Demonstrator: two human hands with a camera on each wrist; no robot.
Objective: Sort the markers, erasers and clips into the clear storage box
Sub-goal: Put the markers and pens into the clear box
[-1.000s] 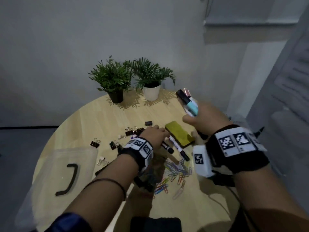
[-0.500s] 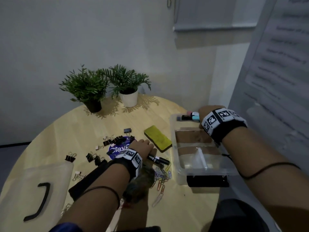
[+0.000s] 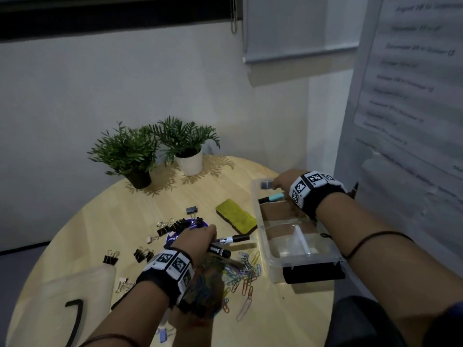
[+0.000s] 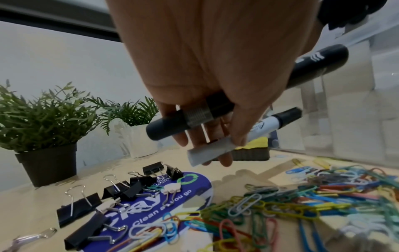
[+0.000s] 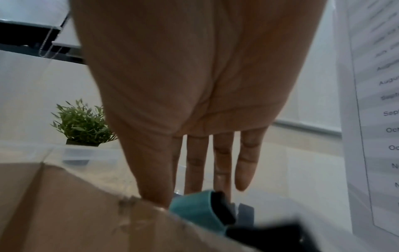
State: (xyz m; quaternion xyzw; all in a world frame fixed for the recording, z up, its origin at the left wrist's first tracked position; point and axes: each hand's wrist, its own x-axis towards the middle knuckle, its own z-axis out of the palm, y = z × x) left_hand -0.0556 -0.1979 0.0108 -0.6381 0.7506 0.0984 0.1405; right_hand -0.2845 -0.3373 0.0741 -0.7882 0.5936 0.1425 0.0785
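Observation:
My left hand (image 3: 201,235) hovers low over the table and grips two black markers (image 3: 234,239). In the left wrist view that hand (image 4: 215,136) also pinches a small grey eraser block (image 4: 210,151) under the markers (image 4: 237,102). My right hand (image 3: 280,182) is over the far compartment of the clear storage box (image 3: 259,221), fingers (image 5: 222,170) straight and holding nothing. A teal marker (image 3: 271,197) lies in that compartment just below the hand. A yellow eraser (image 3: 236,219) lies left of the box. Binder clips (image 3: 175,226) and coloured paper clips (image 3: 241,274) are scattered on the table.
Two potted plants (image 3: 155,149) stand at the back of the round wooden table (image 3: 200,186). The box's clear lid (image 3: 62,296) lies at the front left. A round blue sticker (image 4: 155,201) sits under the binder clips. A wall with a printed sheet (image 3: 406,96) is close on the right.
My right hand carried its markers from above the table into the box's far compartment and let them go. My left hand closed round the black markers and lifted them slightly.

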